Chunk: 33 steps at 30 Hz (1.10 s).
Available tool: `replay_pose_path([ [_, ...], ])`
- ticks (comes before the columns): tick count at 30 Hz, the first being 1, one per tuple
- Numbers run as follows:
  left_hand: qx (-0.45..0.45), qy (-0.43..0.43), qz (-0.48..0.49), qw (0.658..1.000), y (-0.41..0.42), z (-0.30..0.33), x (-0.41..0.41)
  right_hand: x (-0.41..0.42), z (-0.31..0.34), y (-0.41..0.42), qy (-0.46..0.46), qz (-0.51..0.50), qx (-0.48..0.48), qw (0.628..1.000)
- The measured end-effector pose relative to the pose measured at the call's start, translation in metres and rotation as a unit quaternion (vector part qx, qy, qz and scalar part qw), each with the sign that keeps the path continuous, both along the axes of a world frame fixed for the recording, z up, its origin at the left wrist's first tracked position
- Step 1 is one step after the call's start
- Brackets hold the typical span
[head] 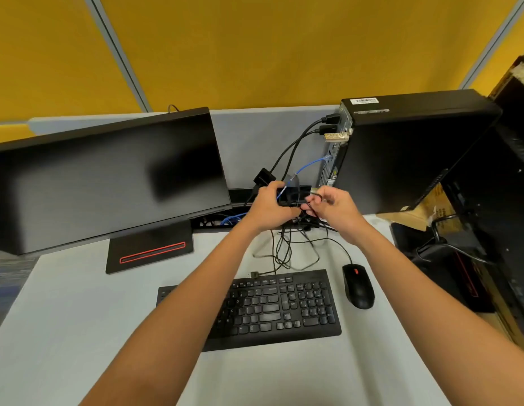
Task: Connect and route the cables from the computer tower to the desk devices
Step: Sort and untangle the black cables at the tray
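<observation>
A black computer tower [413, 148] stands at the back right of the desk, its rear ports facing left with two thick black cables [293, 148] and a blue network cable [310, 164] plugged in. My left hand [269, 208] is closed around a bundle of thin black cables [284, 247] behind the keyboard. My right hand [334, 208] pinches a thin black cable loop next to it. Loose loops of the bundle lie on the desk. A free USB plug [253, 274] rests at the black keyboard's [284, 309] back edge. The black mouse [358, 285] sits to the right.
A dark monitor [108, 177] on a red-striped stand [151, 250] fills the left. A cable slot [240, 194] with blue wire runs along the desk's back. Cardboard [424, 212] and black equipment [489, 230] crowd the right edge. Yellow partition panels stand behind.
</observation>
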<state>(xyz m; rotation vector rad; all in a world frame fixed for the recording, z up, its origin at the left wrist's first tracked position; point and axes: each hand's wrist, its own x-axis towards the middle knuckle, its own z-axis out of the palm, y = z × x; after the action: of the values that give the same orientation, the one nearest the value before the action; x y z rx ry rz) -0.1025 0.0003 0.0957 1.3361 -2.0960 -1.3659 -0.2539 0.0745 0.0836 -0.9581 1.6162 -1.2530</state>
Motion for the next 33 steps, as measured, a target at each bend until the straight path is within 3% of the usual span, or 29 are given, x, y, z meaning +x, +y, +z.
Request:
replay_pose_path([
  [4, 0.052, 0.028, -0.068, 0.996, -0.003, -0.011, -0.007, 0.004, 0.029, -0.007, -0.103, 0.010, -0.025, 0.994],
  [9, 0.017, 0.039, -0.002, 0.999, -0.015, -0.015, 0.015, -0.022, 0.061, -0.007, -0.101, -0.074, -0.065, 0.990],
  [11, 0.011, 0.044, -0.017, 0.999, -0.020, -0.011, 0.020, -0.023, 0.060, -0.008, -0.027, -0.078, -0.088, 0.993],
  [13, -0.006, 0.049, -0.024, 0.998, -0.024, -0.004, 0.024, -0.019, 0.051, -0.008, 0.113, -0.063, -0.093, 0.987],
  [16, -0.013, 0.075, 0.000, 0.997, -0.030, 0.008, 0.030, -0.025, 0.014, 0.004, 0.303, -0.009, 0.015, 0.953],
  [19, 0.031, 0.116, 0.088, 0.989, -0.035, 0.016, 0.040, -0.037, -0.015, 0.027, 0.389, -0.021, 0.062, 0.919],
  [22, 0.068, 0.151, 0.206, 0.964, -0.041, 0.010, 0.053, -0.047, -0.018, 0.038, 0.305, -0.152, 0.031, 0.940],
  [24, 0.056, 0.128, 0.221, 0.965, -0.042, 0.007, 0.055, -0.054, -0.012, 0.034, 0.252, -0.222, 0.026, 0.942],
  [30, 0.074, 0.133, 0.085, 0.985, -0.020, 0.051, 0.020, -0.020, 0.038, 0.005, 0.212, -0.141, 0.041, 0.966],
  [33, 0.091, 0.231, 0.095, 0.964, -0.008, 0.088, 0.001, -0.005, 0.049, -0.003, 0.280, -0.129, 0.038, 0.951],
])
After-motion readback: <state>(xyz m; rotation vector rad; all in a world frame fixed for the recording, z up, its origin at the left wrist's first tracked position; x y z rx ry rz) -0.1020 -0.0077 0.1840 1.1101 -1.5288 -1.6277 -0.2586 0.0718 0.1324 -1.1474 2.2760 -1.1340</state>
